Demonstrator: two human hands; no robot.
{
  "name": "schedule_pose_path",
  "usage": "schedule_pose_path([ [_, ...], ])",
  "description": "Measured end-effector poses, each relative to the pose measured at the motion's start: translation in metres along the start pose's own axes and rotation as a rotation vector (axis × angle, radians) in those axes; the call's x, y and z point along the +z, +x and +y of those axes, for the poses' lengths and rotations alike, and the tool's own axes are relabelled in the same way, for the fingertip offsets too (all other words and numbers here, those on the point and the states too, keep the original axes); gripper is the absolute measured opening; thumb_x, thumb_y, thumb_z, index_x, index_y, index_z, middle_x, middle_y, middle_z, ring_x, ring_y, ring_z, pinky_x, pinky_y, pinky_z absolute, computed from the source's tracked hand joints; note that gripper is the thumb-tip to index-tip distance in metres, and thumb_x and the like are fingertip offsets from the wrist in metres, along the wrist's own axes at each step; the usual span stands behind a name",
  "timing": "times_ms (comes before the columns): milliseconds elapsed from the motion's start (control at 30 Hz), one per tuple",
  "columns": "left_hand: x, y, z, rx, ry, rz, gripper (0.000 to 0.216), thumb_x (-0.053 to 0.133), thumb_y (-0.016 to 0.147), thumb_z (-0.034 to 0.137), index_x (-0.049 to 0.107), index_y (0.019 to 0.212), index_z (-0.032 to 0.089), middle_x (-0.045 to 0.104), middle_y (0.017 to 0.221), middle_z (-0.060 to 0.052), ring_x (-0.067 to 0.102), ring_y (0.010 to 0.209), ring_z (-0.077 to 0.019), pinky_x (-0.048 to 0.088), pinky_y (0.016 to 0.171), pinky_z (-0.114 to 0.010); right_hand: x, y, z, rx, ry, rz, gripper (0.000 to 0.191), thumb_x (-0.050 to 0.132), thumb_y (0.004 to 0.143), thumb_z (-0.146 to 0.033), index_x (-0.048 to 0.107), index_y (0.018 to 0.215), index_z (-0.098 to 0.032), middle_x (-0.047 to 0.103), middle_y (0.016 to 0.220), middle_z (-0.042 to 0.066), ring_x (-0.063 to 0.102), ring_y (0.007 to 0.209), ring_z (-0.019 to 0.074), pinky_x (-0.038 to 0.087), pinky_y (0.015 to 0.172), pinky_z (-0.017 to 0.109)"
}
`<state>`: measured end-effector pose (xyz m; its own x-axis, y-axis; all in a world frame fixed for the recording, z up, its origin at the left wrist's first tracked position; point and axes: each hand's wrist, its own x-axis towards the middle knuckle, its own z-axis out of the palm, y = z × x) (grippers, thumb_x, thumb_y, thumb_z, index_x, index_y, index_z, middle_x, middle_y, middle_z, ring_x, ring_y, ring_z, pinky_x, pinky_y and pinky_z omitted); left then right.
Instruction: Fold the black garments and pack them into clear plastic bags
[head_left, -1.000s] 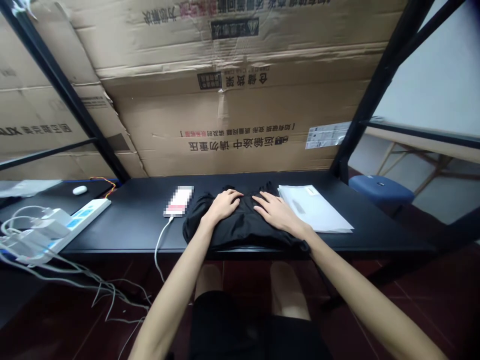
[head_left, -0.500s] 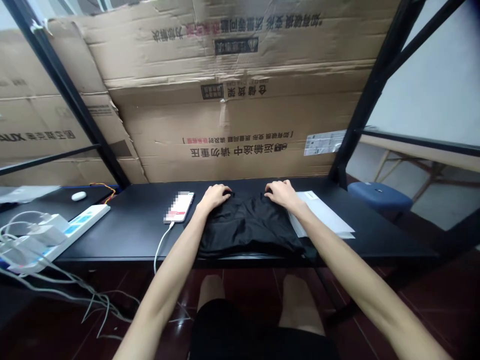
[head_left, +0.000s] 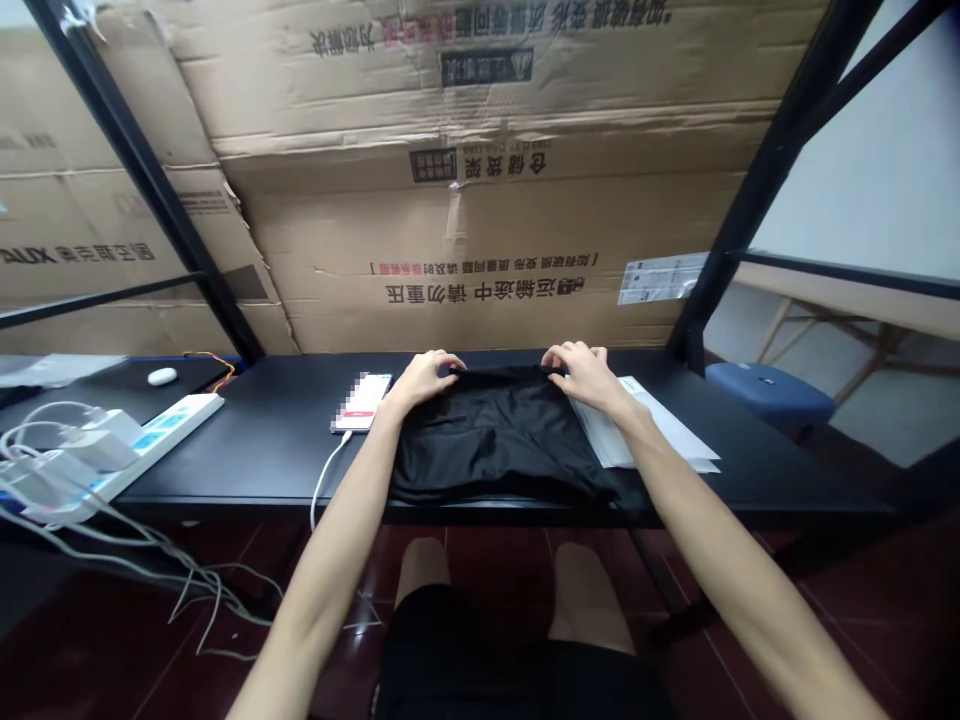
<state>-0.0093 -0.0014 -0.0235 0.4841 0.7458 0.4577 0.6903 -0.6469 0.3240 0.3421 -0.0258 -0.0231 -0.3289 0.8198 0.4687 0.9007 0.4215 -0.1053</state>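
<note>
A piece of thin black cloth [head_left: 495, 440] lies wrinkled on the black table, its near side along the front edge. What kind of cloth item it is, I cannot tell. My left hand [head_left: 429, 378] pinches its far left corner between thumb and fingers. At the far right corner, my right hand [head_left: 581, 370] grips the cloth in the same way. Between the two hands the far edge runs fairly straight. White paper sheets [head_left: 667, 430] lie partly under my right forearm.
A phone [head_left: 362, 402] on a white cable lies left of the cloth. Farther left sits a white power strip [head_left: 161, 445] with plugs and tangled cords, near a small white case [head_left: 162, 377]. Cardboard [head_left: 465, 220] stands behind the table; a blue stool [head_left: 769, 392] is at right.
My hands have moved slightly apart, drawing the cloth's far edge from slack and sagging to nearly straight. The camera view has shifted a little.
</note>
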Motion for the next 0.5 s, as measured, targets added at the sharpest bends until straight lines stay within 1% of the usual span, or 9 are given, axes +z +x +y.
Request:
schedule_pose_path([
  [67,-0.003,-0.003,0.002,0.028,-0.023,0.000,0.026,0.066,0.089,0.022,0.081,0.111,0.026,0.077,0.106,-0.003,0.071,0.105,-0.0231,0.054,0.105,-0.039,-0.002,-0.004,-0.002,-0.025,0.034,0.031,0.025,0.059,0.090,-0.024,0.071,0.112,-0.025,0.071,0.110,0.008,0.059,0.112,0.0300,0.033,0.096,0.045],
  [167,-0.005,-0.007,0.005,0.052,-0.035,0.005,0.027,0.064,0.090,0.023,0.080,0.111,0.026,0.076,0.106,-0.004,0.070,0.105,-0.0231,0.054,0.106,-0.039,-0.002,-0.008,-0.006,-0.051,0.059,0.079,0.021,0.057,0.092,-0.025,0.072,0.107,-0.025,0.070,0.112,0.009,0.058,0.114,0.0305,0.034,0.099,0.047],
  [233,-0.006,-0.009,0.006,0.049,-0.039,0.004,0.027,0.063,0.090,0.024,0.080,0.111,0.026,0.076,0.107,-0.004,0.070,0.106,-0.0233,0.054,0.106,-0.040,-0.002,-0.009,-0.007,-0.056,0.057,0.092,0.021,0.055,0.094,-0.025,0.073,0.105,-0.024,0.071,0.111,0.009,0.059,0.112,0.0298,0.035,0.099,0.046],
  [367,-0.007,-0.011,0.009,0.047,-0.063,-0.004,0.028,0.063,0.088,0.023,0.080,0.110,0.026,0.075,0.107,-0.004,0.069,0.106,-0.0232,0.054,0.105,-0.039,-0.004,-0.011,-0.007,-0.056,0.077,0.059,0.024,0.055,0.092,-0.022,0.071,0.109,-0.023,0.071,0.104,0.007,0.063,0.105,0.0275,0.037,0.096,0.043],
  [500,-0.011,-0.015,0.014,0.084,-0.090,-0.017,0.032,0.061,0.084,0.017,0.080,0.108,0.026,0.072,0.102,-0.003,0.069,0.102,-0.0219,0.055,0.102,-0.037,-0.009,-0.019,-0.009,-0.090,0.180,0.028,0.030,0.052,0.088,-0.017,0.072,0.111,-0.023,0.066,0.098,0.006,0.063,0.094,0.0237,0.040,0.096,0.041],
])
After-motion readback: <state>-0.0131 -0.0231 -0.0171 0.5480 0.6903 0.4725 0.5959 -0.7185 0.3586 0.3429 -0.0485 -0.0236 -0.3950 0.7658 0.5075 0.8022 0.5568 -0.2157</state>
